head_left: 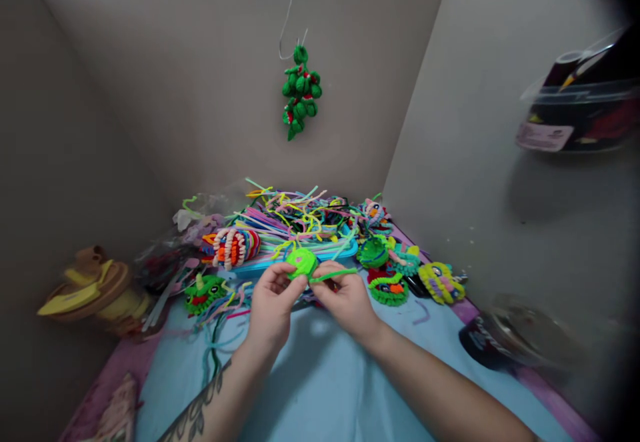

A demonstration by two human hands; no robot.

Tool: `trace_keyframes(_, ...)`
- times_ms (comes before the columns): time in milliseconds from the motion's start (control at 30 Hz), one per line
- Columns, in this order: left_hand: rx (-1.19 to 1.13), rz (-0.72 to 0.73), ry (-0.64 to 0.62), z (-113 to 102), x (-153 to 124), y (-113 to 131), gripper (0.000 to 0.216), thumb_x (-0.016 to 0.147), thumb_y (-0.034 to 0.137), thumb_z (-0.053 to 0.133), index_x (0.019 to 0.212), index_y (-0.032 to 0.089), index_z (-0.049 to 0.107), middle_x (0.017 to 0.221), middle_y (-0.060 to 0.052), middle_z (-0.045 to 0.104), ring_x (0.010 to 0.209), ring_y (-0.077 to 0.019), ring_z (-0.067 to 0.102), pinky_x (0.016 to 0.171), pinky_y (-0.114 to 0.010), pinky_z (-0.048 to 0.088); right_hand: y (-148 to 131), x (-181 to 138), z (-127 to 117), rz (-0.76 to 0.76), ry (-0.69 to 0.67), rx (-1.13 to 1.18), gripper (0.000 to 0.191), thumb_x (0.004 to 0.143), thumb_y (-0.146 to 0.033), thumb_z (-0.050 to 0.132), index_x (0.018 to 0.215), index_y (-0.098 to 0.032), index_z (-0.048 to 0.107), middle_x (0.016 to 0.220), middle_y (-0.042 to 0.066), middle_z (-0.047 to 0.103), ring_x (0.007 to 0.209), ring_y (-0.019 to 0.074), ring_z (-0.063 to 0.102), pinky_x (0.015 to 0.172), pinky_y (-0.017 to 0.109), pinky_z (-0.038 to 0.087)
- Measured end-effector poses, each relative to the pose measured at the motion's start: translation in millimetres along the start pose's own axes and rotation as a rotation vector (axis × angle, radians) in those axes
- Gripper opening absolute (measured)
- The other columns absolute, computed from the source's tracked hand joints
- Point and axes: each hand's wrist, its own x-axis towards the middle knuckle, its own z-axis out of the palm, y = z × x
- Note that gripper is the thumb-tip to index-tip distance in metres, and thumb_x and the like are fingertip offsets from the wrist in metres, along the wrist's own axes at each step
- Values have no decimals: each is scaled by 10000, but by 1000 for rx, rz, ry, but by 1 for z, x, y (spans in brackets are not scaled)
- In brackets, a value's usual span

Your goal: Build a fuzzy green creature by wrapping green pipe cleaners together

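Note:
A round bright-green piece point(301, 262), seemingly made of pipe cleaner, sits between the fingers of my left hand point(276, 299). My right hand point(347, 299) pinches a green pipe cleaner point(334, 275) at the piece's right side; its free end points right. Both hands are raised over the blue cloth point(320, 375), close together. Behind them is a blue tray point(245, 271) heaped with pipe cleaners point(285, 219) in many colours. Whether the strand is joined to the round piece is hidden by my fingers.
Fuzzy figures stand on both sides: a striped one point(233, 247), a green one point(204, 293), a yellow one point(441, 282) and a green-red one point(389, 287). A dark jar point(493, 342) is at right, a brown container point(107, 289) at left. Green decorations point(301, 92) hang on the grey back wall.

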Motion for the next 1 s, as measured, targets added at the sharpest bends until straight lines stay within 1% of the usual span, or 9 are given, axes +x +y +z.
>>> trace_keyframes(133, -3, 0, -8, 0, 1, -1, 279, 594, 182, 781, 799, 165, 594, 731, 16, 652, 694, -88, 589, 686, -197, 454, 1, 1, 1, 11, 1, -10, 74, 749, -217, 596, 701, -184, 641, 731, 22, 618, 708, 140, 579, 632, 243, 458)
trace_keyframes(300, -6, 26, 0, 0, 1, -1, 275, 601, 179, 778, 805, 172, 593, 737, 20, 657, 705, -85, 593, 702, -195, 458, 0, 2, 0, 8, -11, -58, 84, 751, -250, 612, 720, -181, 648, 739, 33, 631, 714, 148, 573, 594, 236, 434)
trace_keyframes(433, 8, 19, -27, 0, -2, -2, 264, 615, 175, 768, 808, 175, 588, 752, 16, 657, 710, -89, 593, 677, -187, 455, -1, 1, -1, 14, 35, -85, 206, 768, -285, 608, 596, -177, 574, 617, -3, 540, 606, 118, 489, 561, 228, 388)
trace_keyframes(533, 20, 14, -44, 1, -4, -2, 259, 616, 169, 765, 799, 178, 581, 738, 21, 648, 690, -88, 586, 654, -183, 452, 2, -3, 1, 60, 47, 19, 228, 775, -290, 600, 591, -176, 528, 614, -18, 480, 603, 108, 444, 568, 225, 372)
trace_keyframes(633, 21, 13, -54, 3, -7, -3, 265, 610, 171, 765, 794, 177, 575, 757, 10, 653, 706, -105, 597, 675, -207, 461, 7, -7, 5, 159, 47, 194, 221, 771, -318, 607, 631, -177, 510, 640, -21, 461, 609, 104, 432, 573, 221, 378)
trace_keyframes(700, 20, 14, -61, 4, -8, -3, 277, 600, 177, 769, 795, 176, 572, 779, -2, 657, 720, -121, 605, 687, -227, 468, 8, -8, 5, 188, 50, 261, 231, 766, -338, 614, 642, -176, 506, 656, -20, 460, 618, 103, 434, 576, 218, 383)
trace_keyframes(800, 35, 29, -46, 3, -6, -3, 287, 600, 191, 769, 810, 176, 575, 781, -4, 650, 715, -121, 599, 675, -223, 463, 5, -5, 3, 195, 16, 229, 253, 757, -358, 626, 625, -169, 522, 644, -20, 464, 609, 100, 426, 570, 217, 372)
trace_keyframes(900, 55, 50, 6, 1, -2, -2, 296, 612, 210, 765, 843, 175, 583, 766, 4, 629, 709, -109, 580, 669, -207, 450, 0, 1, 0, 228, -19, 187, 265, 748, -385, 636, 626, -166, 549, 622, -18, 489, 591, 101, 427, 560, 220, 365)
trace_keyframes(1000, 63, 53, 27, -1, 1, -3, 301, 626, 224, 759, 865, 184, 581, 779, 13, 616, 716, -99, 565, 674, -198, 435, -4, 7, -2, 275, 60, 291, 266, 702, -419, 678, 730, -173, 581, 673, -13, 544, 617, 107, 466, 568, 218, 384)
